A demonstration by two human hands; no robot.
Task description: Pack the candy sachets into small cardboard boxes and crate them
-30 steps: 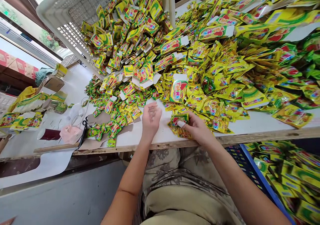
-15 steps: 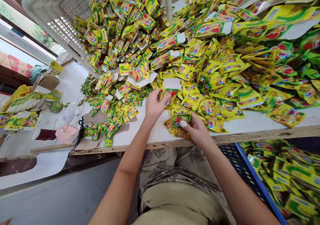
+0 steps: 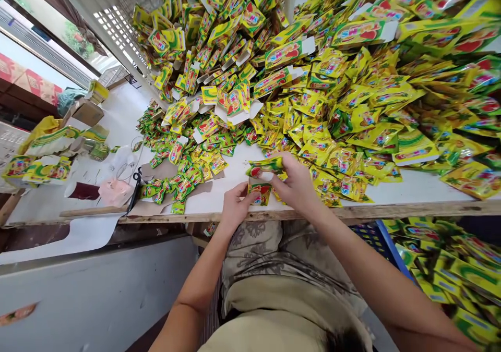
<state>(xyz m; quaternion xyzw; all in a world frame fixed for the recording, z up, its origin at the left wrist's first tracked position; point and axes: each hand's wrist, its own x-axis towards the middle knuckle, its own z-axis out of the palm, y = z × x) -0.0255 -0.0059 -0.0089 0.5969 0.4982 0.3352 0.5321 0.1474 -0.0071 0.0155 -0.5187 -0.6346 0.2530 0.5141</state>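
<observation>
My left hand (image 3: 236, 206) is closed around a small yellow-and-red printed carton (image 3: 260, 193), held close to the table's front edge. Just above it, my right hand (image 3: 296, 181) pinches green-and-yellow printed sachets (image 3: 266, 167), the thumb lying across their front. The sachets are right at the carton's top; whether their lower edge is inside it I cannot tell. To the right of my right hand spreads a heap of yellow sachets (image 3: 324, 156). Smaller green packets (image 3: 188, 182) lie to the left of my hands.
A white plastic basket (image 3: 113, 34) tipped toward me spills printed cartons (image 3: 235, 55) at the back. Scissors (image 3: 135, 190), a dark red cup (image 3: 82, 191) and a pink lump (image 3: 115, 191) lie left. Below the table's right side stands a blue crate (image 3: 393, 247) full of cartons.
My left hand has brought the carton down toward the table edge. My right hand has lifted the sachets from the edge up and left to the carton's top. The view has shifted slightly.
</observation>
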